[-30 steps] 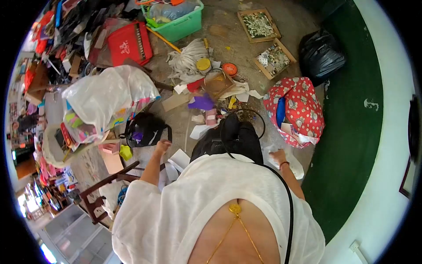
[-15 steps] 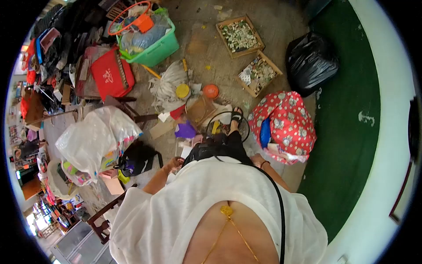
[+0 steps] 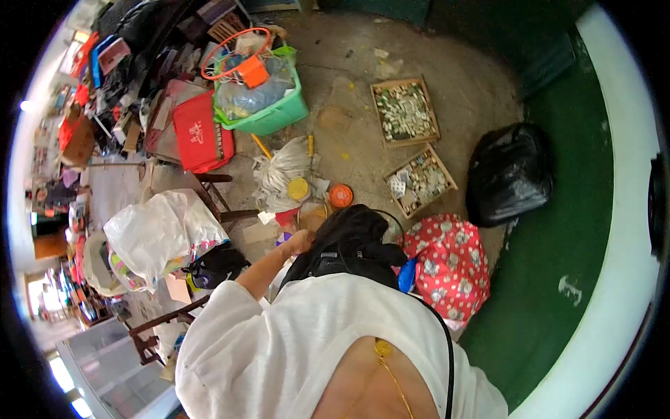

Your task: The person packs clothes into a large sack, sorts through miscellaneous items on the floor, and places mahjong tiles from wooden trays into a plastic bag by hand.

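My left hand (image 3: pixel 301 241) is at the left edge of a black bundle (image 3: pixel 352 241) that looks like cloth or a bag, in front of my body. Its fingers are small and partly hidden, so their grip is unclear. My right hand is out of sight, behind the bundle or my white shirt. Just beyond the left hand lie a red piece, a purple item and an orange round container (image 3: pixel 340 195). Right of the black bundle sits a red patterned bag (image 3: pixel 450 265) with a blue item at its side.
A mop head (image 3: pixel 283 174) lies ahead, near a green basket (image 3: pixel 269 120) and red case (image 3: pixel 201 131). Two wooden trays (image 3: pixel 406 110) (image 3: pixel 421 180) of small blocks and a black plastic bag (image 3: pixel 509 174) stand right. Left are white plastic (image 3: pixel 164 227) and a chair (image 3: pixel 146 342).
The left hand has moved forward and slightly right. The black bundle now covers the foot and part of the floor items. The right hand has gone out of sight. The view has shifted.
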